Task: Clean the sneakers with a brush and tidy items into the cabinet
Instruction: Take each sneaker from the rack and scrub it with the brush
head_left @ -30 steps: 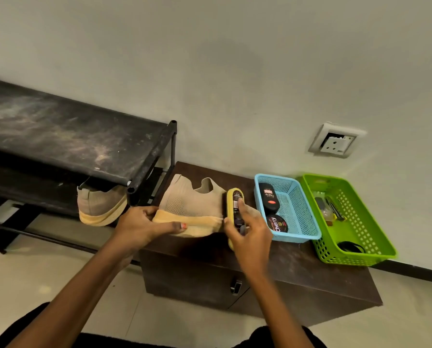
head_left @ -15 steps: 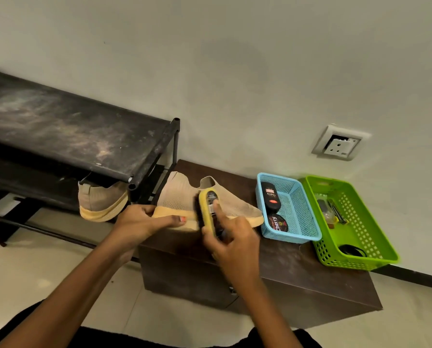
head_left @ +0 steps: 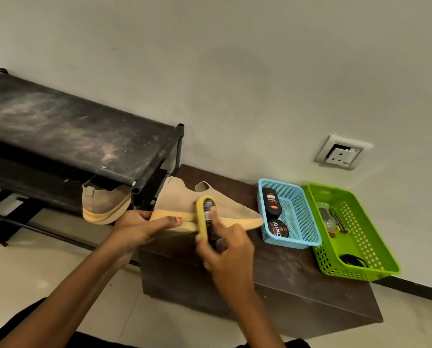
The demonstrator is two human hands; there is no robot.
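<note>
Left hand (head_left: 139,226) gripping beige sneaker (head_left: 184,209) on dark cabinet (head_left: 297,285), right hand (head_left: 228,249) holding yellow brush (head_left: 206,217) against its side, blue basket (head_left: 307,222) and green basket (head_left: 375,247) beside

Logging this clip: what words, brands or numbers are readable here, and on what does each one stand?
"Cherry": on the round tin in the blue basket, lettering turned sideways.
Too small to read: the red and white label on the black bottle in that basket.
Too blurred to read: white print on the black label of the brush in the right hand.
No readable print: the sneaker in the left hand, the wall socket.
</note>
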